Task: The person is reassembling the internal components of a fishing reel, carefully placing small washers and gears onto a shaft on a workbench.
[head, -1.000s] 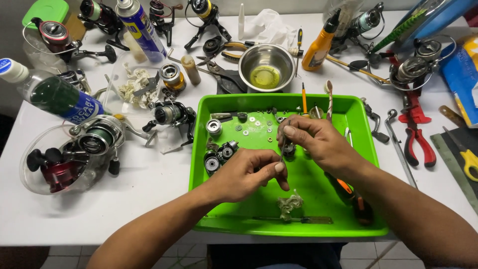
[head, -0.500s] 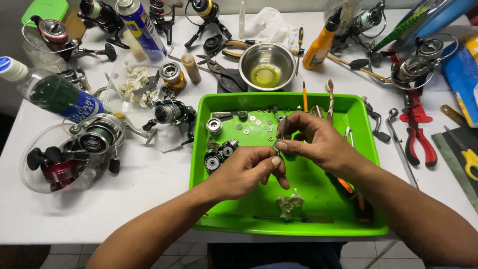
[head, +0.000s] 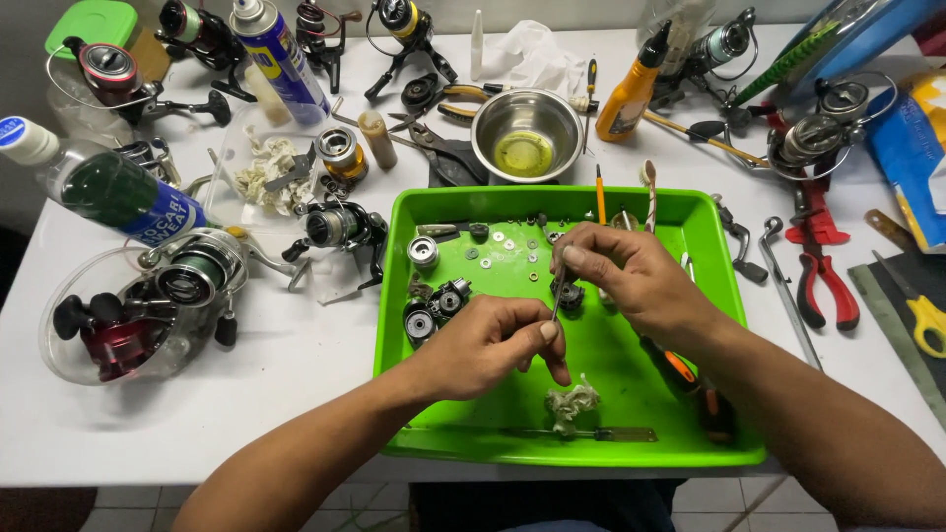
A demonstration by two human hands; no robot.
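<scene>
- Both hands over the green tray [head: 724, 296], closer together than a second ago — right hand [head: 631, 281] has lifted off the tray floor.
- Thin metal shaft [head: 558, 296] now spans both hands: right fingers pinched shut at its top, left hand [head: 493, 345] closed, thumb and forefinger at its lower end.
- Shaft sits mid-tray, above the crumpled rag [head: 572, 402]; washers [head: 498, 246] and reel parts [head: 434, 307] unmoved — looks like fine assembly work.

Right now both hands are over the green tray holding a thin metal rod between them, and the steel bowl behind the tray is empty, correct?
Not quite. The head view shows yellowish liquid in the steel bowl. The rest holds: the left hand and right hand hold the thin metal rod over the green tray.
</scene>
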